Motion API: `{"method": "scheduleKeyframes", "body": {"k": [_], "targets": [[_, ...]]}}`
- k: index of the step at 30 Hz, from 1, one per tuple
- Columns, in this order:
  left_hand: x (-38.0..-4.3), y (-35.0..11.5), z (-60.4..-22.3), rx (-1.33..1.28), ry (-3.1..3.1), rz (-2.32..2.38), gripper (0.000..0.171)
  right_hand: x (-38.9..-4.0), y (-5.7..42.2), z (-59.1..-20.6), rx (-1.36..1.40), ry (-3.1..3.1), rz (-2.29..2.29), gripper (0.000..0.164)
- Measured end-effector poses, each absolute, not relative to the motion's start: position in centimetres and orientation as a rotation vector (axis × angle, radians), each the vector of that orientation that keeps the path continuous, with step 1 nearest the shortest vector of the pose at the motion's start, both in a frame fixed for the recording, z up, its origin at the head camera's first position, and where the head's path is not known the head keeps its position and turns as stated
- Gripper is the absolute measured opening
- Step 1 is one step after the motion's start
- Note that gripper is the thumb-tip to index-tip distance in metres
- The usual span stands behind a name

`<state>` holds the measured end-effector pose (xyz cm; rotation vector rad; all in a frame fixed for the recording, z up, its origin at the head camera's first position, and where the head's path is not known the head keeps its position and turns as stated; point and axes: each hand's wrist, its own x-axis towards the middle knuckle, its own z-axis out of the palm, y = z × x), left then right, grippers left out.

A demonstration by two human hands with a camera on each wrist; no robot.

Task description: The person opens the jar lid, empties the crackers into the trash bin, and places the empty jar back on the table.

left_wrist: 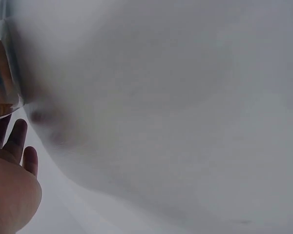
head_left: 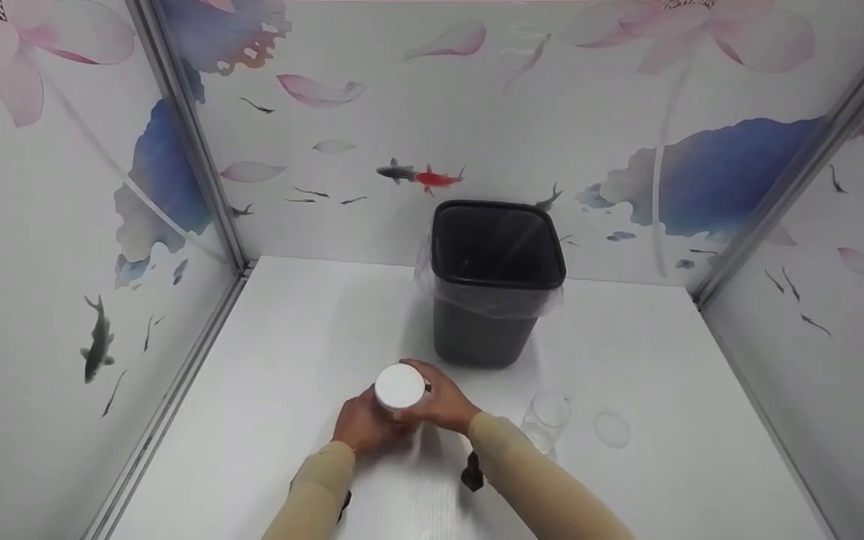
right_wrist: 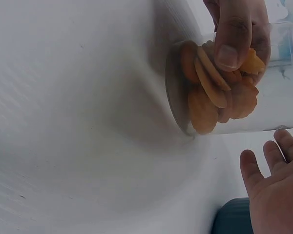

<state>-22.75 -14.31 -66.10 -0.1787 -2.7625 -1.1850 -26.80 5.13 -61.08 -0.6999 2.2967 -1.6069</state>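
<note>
A clear jar [right_wrist: 278, 109] with a white lid [head_left: 400, 385] stands upright on the white table, gripped between both hands. Flat, round orange-brown cookies [right_wrist: 202, 114] fill its lower part. My left hand [head_left: 368, 424] grips the jar's body, its thumb pressed to the wall in the right wrist view. Up at the top, my right hand [head_left: 443, 397] holds the lid's edge, fingers on the far side and thumb on the near side. Only a slice of the jar [left_wrist: 13, 83] shows in the left wrist view. The lid is outside both wrist views.
Behind the hands stands a black bin [head_left: 484, 330] with a clear bag over its rim. Right of the right forearm are a clear glass cup [head_left: 550, 412] and a flat transparent disc [head_left: 612, 429]. Printed panels [head_left: 372, 225] enclose the table at the back and sides.
</note>
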Motion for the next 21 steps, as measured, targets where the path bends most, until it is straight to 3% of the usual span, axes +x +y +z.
{"method": "scheduleKeyframes", "body": {"k": [11, 21], "targets": [[-22.8, -14.3, -66.2, -0.162, -2.786, -1.172, 0.094, -25.8, 4.9, -61.4, -0.656, 2.376, -1.601, 0.1], [-22.9, -14.3, -66.1, -0.224, -2.793, -1.069, 0.074, -23.2, 3.2, -61.8, -0.464, 2.51, -1.732, 0.105]]}}
